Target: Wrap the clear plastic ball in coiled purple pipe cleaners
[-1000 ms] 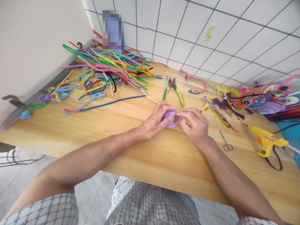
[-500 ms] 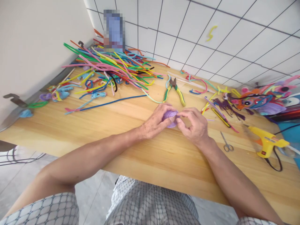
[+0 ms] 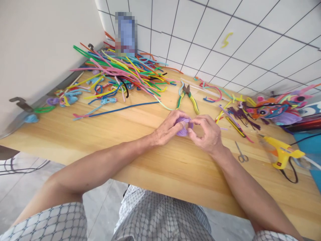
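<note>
A purple coil of pipe cleaner [image 3: 182, 131], wound into a ringed, rounded shape, is between my hands above the wooden table. My left hand [image 3: 168, 129] wraps it from the left, thumb pressed on its front. From the right, my right hand [image 3: 207, 134] pinches the coil's edge with thumb and index finger bent in a loop. Just beyond my hands lie pliers [image 3: 187, 97] with yellow-green handles, jaws pointing away. The inner side of the coil is partly covered by my fingers.
A large heap of coloured pipe cleaners [image 3: 125, 70] lies at the back left. To the right are a yellow utility knife [image 3: 235, 126], small scissors [image 3: 241, 154], a yellow glue gun [image 3: 282, 150] with a cord, and a colourful pipe-cleaner figure [image 3: 273, 108].
The purple coil has turned slightly in my fingers, and more of its rings and opening face me. Both hands stay in nearly the same place; the view has shifted a little.
</note>
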`<state>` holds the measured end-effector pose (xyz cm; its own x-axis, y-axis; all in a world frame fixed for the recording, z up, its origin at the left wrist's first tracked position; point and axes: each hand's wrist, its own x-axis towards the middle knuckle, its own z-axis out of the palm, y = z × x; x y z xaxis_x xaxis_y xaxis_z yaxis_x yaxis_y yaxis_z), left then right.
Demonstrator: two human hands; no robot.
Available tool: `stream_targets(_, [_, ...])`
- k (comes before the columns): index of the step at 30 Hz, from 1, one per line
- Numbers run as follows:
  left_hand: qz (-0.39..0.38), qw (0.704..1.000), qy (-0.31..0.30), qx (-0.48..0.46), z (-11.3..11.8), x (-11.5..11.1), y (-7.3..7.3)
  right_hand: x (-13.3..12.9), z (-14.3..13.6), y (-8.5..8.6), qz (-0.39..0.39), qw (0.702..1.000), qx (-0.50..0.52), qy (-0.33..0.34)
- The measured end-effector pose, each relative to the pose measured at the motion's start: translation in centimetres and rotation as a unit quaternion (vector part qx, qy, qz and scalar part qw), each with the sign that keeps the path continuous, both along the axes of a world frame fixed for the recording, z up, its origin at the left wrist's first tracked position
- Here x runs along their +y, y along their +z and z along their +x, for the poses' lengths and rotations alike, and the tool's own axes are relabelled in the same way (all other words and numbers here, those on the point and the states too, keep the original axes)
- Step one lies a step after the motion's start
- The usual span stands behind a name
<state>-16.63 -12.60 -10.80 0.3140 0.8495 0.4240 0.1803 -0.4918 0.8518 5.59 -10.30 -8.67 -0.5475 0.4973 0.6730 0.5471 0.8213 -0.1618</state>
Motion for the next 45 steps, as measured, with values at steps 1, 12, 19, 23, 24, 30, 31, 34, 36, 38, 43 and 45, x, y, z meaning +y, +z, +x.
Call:
stream_targets(1, [-0.002,1.0,0.001,-0.003,0.0,0.0,0.0,0.0,0.0,0.0,0.0,1.0,-0.001,0.003])
stream_targets(12, [-0.001,1.0,-0.02,-0.006,-0.2,0.2,-0.3,-0.5,0.5,0.6,-0.056,0.998,0.002,0.029])
stream_targets(19, [-0.004,1.0,-0.026,0.007,-0.3,0.1,-0.3,-0.8,0.7,-0.1,-0.077,0.996,0.04,0.016])
stream_targets(23, [0.007,0.999,-0.031,0.01,-0.3,0.0,-0.3,-0.9,0.7,-0.4,-0.077,0.996,0.05,0.013])
stream_targets(24, [0.013,0.999,-0.032,0.01,-0.3,0.0,-0.4,-0.9,0.6,-0.4,-0.075,0.996,0.049,0.01])
stream_targets(30, [0.019,0.999,-0.032,0.01,-0.2,-0.1,-0.5,-1.1,0.5,-0.3,-0.069,0.997,0.036,0.004])
stream_targets(31, [0.021,0.999,-0.032,0.008,-0.2,-0.1,-0.5,-1.1,0.6,-0.3,-0.069,0.997,0.038,0.01])
stream_targets(34, [0.022,0.999,-0.034,0.001,-0.2,0.0,-0.5,-1.0,0.8,-0.6,-0.069,0.997,0.039,0.017])
stream_targets(36, [0.022,0.999,-0.033,-0.002,-0.2,0.0,-0.5,-1.0,0.9,-0.8,-0.069,0.997,0.035,0.012])
stream_targets(38, [0.016,0.999,-0.031,0.0,-0.3,-0.1,-0.4,-1.1,0.9,-1.0,-0.069,0.997,0.034,0.009])
stream_targets(43, [-0.007,0.999,-0.03,-0.009,-0.2,-0.2,-0.2,-1.2,0.7,-1.2,-0.067,0.996,0.051,0.015])
stream_targets(45, [-0.007,0.999,-0.029,-0.016,-0.2,-0.2,-0.2,-1.3,0.6,-1.3,-0.067,0.996,0.056,0.016])
